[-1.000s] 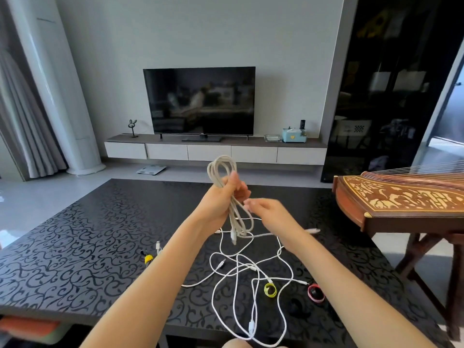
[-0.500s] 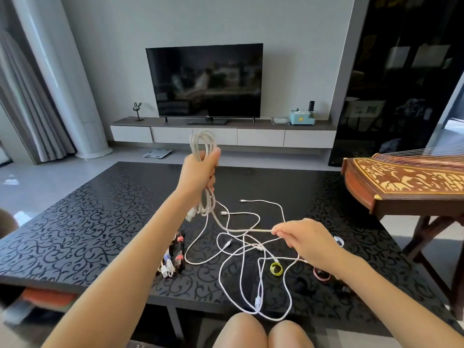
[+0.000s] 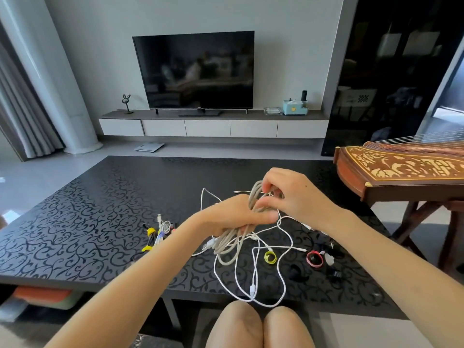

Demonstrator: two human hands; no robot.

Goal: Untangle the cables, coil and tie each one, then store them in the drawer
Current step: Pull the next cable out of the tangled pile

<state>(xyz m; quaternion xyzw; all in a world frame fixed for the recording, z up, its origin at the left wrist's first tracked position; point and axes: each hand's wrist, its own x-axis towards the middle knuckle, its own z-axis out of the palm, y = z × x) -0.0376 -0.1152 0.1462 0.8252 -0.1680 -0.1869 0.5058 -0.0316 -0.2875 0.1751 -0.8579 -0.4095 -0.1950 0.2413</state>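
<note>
While the beige braided cable [image 3: 227,247] is held as a loose coil just above the black patterned table [image 3: 88,209], its middle is gripped by the left hand [image 3: 233,217], fingers curled round the gathered strands. The coil's upper loops are pinched by the right hand [image 3: 293,197], thumb and fingertips closed on them. Both hands are close together, almost touching.

The lower loops and a plug end [image 3: 208,245] hang below the left hand; whether they touch the table cannot be told.

A tangle of thin white cables [image 3: 286,247] is spread on the table beneath and to the right of the hands, one long loop reaching the near edge above the knees [image 3: 256,325]. A yellow strap ring [image 3: 270,257] lies within the tangle. A red strap ring [image 3: 314,259] lies to its right, beyond the tangle's edge.

Tied cable bundles [image 3: 157,234], bound with yellow straps, lie on the table just left of the left forearm.
</note>
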